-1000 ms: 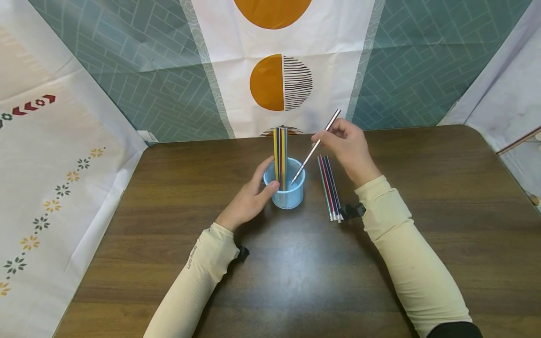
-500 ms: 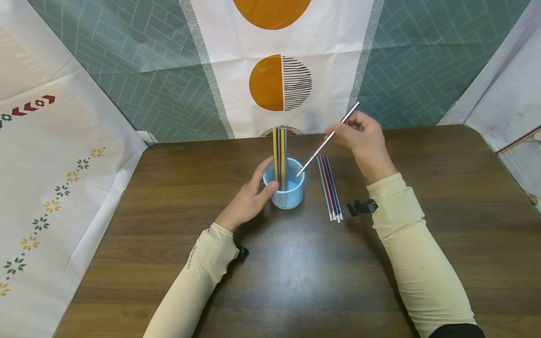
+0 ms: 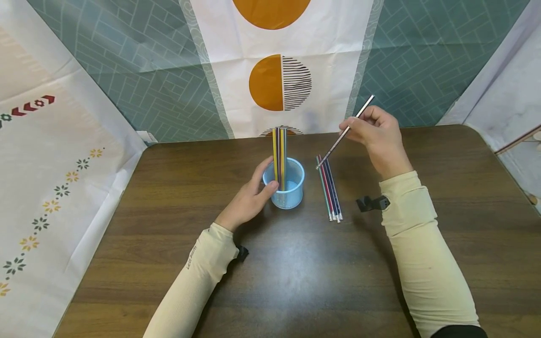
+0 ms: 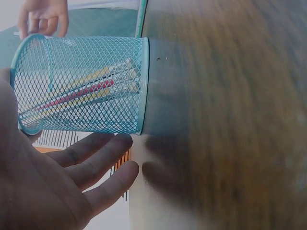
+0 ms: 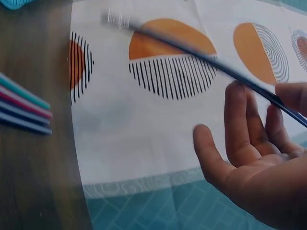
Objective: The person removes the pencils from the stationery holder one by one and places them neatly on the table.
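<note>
In the head view my left hand point(image 3: 249, 202) grips the rim of a light blue mesh pencil cup point(image 3: 289, 201), thumb at the near side. Its lower fingers stretch out beside the mesh in the left wrist view. Several pencils point(image 3: 280, 155), some yellow, stand together at the cup's left side, eraser ends down. To the right, my right hand point(image 3: 378, 136) pinches a dark, shiny pencil point(image 3: 334, 147) between thumb and fingers. That pencil slants, its blurred metal-and-eraser end point(image 5: 117, 20) pointing down and left. In the head view this end overlaps the tops of several loose pencils point(image 3: 328, 188).
The loose pencils, teal, red and dark, lie side by side on the brown wooden table point(image 3: 291, 281), right of the cup. Behind the table's far edge hangs a patterned cloth point(image 3: 329, 75). A white cloth point(image 3: 55, 178) with printed flowers hangs at the left.
My right hand has moved right and slightly up, drawing the pencil's lower end out of the cup and over beside it. The left hand and cup have stayed in place.
</note>
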The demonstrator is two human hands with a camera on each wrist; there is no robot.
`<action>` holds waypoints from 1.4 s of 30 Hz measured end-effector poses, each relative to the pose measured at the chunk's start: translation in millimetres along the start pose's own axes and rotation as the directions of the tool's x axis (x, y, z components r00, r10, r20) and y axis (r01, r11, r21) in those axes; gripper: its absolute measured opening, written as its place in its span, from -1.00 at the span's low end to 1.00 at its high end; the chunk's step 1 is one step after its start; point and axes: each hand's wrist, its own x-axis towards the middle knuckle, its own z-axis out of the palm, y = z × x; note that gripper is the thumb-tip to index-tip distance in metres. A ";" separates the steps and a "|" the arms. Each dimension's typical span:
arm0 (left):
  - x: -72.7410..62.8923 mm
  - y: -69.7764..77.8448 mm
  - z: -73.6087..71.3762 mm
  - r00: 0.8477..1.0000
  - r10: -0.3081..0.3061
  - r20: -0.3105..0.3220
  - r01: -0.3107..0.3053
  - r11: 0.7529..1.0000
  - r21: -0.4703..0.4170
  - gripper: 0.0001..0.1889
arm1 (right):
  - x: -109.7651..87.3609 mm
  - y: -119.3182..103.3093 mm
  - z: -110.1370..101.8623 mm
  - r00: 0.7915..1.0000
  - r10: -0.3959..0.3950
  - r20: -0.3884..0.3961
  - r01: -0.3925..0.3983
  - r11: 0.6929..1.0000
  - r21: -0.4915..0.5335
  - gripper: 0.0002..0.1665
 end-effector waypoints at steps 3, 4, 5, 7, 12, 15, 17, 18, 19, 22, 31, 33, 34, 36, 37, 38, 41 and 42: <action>-0.7 -0.8 -0.2 1.000 -0.005 -0.001 0.005 1.000 0.005 -0.32 | -0.3 -1.1 -3.1 0.999 0.028 0.022 -0.025 0.995 -0.101 -0.77; -0.9 -0.9 -0.4 1.000 -0.009 0.000 0.009 1.000 0.006 -0.32 | -0.3 -1.3 -3.8 0.999 0.039 0.030 -0.034 0.988 -0.152 -0.77; -1.2 -1.0 -0.5 1.000 -0.012 0.000 0.012 1.000 0.007 -0.32 | -0.3 -1.3 -4.5 0.998 0.052 0.036 -0.043 0.978 -0.206 -0.77; -2.0 -1.2 -0.7 1.000 -0.016 -0.001 0.016 1.000 0.007 -0.31 | 0.0 -0.6 -5.8 0.996 0.076 0.048 -0.058 0.953 -0.299 -0.78; -3.5 -1.6 -0.7 1.000 -0.012 -0.004 0.012 1.000 0.000 -0.30 | 2.3 5.2 -8.7 0.991 0.124 0.056 -0.081 0.867 -0.493 -0.81; -3.8 -1.9 -0.4 1.000 -0.009 -0.006 0.009 1.000 -0.002 -0.31 | 4.4 10.9 -10.5 0.983 0.175 0.054 -0.115 0.819 -0.562 -0.78; -3.9 -1.8 -0.2 1.000 -0.010 -0.007 0.010 1.000 -0.001 -0.31 | 5.6 15.7 -12.4 0.973 0.224 0.049 -0.153 0.793 -0.590 -0.75; -4.0 -1.8 -0.3 1.000 -0.010 -0.006 0.010 1.000 0.000 -0.31 | 6.2 18.7 -13.3 0.968 0.246 0.046 -0.169 0.779 -0.604 -0.73; -4.0 -1.5 -0.3 1.000 -0.011 -0.006 0.011 1.000 0.003 -0.31 | 6.9 22.0 -14.2 0.963 0.264 0.047 -0.181 0.768 -0.614 -0.72; -4.2 -1.0 -0.5 1.000 -0.013 -0.005 0.013 1.000 0.008 -0.30 | 9.1 32.8 -16.8 0.950 0.308 0.040 -0.204 0.715 -0.669 -0.68; -3.2 0.1 -0.3 1.000 -0.016 -0.002 0.016 1.000 0.004 -0.30 | 12.9 60.6 -14.1 0.908 0.418 0.040 -0.211 0.537 -0.817 -0.49; -2.6 0.8 0.0 1.000 -0.013 0.000 0.013 1.000 0.005 -0.31 | 12.6 64.0 -13.9 0.903 0.426 0.047 -0.197 0.510 -0.838 -0.49; -2.3 1.0 0.1 1.000 -0.010 0.001 0.010 1.000 0.006 -0.31 | 12.3 65.2 -13.8 0.901 0.430 0.051 -0.189 0.496 -0.847 -0.48; -1.8 1.5 0.3 1.000 -0.004 -0.001 0.004 1.000 0.008 -0.31 | 11.8 66.9 -13.3 0.898 0.436 0.057 -0.178 0.479 -0.860 -0.47; -1.6 1.7 0.3 1.000 -0.001 -0.002 0.001 1.000 0.010 -0.31 | 11.6 67.2 -13.1 0.896 0.439 0.061 -0.173 0.472 -0.865 -0.46; -1.4 1.6 0.3 1.000 0.002 -0.003 -0.002 1.000 0.011 -0.31 | 11.4 67.6 -12.8 0.895 0.442 0.062 -0.169 0.465 -0.869 -0.46; -1.2 1.7 0.3 1.000 0.007 -0.007 -0.007 1.000 0.009 -0.31 | 10.5 67.6 -10.9 0.891 0.448 0.065 -0.161 0.447 -0.880 -0.45; -1.2 1.7 0.3 1.000 0.008 -0.007 -0.008 1.000 0.008 -0.31 | 10.3 67.4 -10.3 0.892 0.448 0.063 -0.158 0.440 -0.884 -0.45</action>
